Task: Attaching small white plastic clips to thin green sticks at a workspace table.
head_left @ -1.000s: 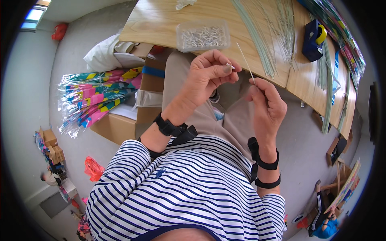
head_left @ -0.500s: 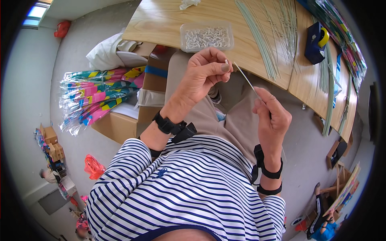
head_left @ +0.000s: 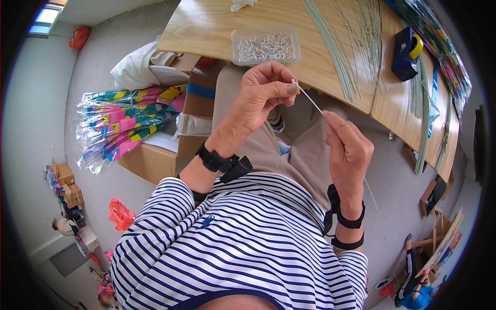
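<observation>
My left hand is raised over my lap, thumb and fingertips pinching a small white tube-like piece. In my right hand, between thumb and forefinger, is a thin white rod. The rod slants up to the left, and its tip meets the small piece at my left thumb; whether it sits inside the piece I cannot tell. The rod's other end trails out below my right wrist. Just beyond my left hand, a clear plastic container holds many similar white pieces at the table's near edge.
On the wooden table lie thin pale rods and a dark blue tape dispenser. Colourful wrapped bundles rest on a cardboard box at my left. Another person is at the far lower right.
My right hand has moved slightly up and left, bringing the rod's tip from a small gap to the white piece. My left hand has stayed nearly still.
</observation>
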The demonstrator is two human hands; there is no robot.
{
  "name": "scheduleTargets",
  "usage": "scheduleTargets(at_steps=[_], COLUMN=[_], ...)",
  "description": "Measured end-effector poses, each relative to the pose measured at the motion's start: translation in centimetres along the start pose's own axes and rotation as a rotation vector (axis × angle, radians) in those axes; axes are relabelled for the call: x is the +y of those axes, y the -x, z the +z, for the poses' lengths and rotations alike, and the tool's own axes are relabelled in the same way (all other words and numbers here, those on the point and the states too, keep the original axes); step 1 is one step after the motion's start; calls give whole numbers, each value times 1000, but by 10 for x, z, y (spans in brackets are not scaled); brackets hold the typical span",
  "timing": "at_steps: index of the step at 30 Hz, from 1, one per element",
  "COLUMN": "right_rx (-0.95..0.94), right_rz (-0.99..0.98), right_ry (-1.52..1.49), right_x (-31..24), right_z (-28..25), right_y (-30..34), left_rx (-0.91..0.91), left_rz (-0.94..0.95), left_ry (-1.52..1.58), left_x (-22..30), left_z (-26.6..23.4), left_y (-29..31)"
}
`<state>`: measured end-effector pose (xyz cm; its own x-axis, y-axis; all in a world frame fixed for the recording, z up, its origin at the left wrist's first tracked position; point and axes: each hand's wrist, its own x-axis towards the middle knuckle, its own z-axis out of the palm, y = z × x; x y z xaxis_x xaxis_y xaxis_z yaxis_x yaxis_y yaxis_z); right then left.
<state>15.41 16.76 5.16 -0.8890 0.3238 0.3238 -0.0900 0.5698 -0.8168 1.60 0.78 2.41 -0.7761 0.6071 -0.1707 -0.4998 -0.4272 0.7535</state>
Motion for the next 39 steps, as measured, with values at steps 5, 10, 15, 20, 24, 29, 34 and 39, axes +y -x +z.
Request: scheduleTargets(at_steps=[5, 10, 15, 20, 24, 29, 34, 39], right_rx=[16, 73, 13, -42, -33, 22, 25, 46], right_rz=[-172, -324, 4, 219, 185, 73, 55, 44], right_ry=[315, 420, 54, -173, -147, -19, 2, 0], right_x=[1, 7, 11, 12, 12, 12, 7, 9], right_z=[-3, -1, 3, 2, 2, 0, 1, 1], right_y=[-1, -4, 5, 8, 8, 7, 7, 8], left_rx=[6, -13, -40, -72, -97, -89, -82, -77], left_rz=[19, 167, 171, 100, 45, -37, -47, -65], left_ry=[-90, -553, -601, -503, -391, -231, -198, -123], left_x=[2, 9, 15, 15, 13, 10, 9, 7], left_z=[-2, 0, 7, 2, -3, -6, -8, -9], left_y=[0, 2, 5, 3, 1, 0, 0, 0])
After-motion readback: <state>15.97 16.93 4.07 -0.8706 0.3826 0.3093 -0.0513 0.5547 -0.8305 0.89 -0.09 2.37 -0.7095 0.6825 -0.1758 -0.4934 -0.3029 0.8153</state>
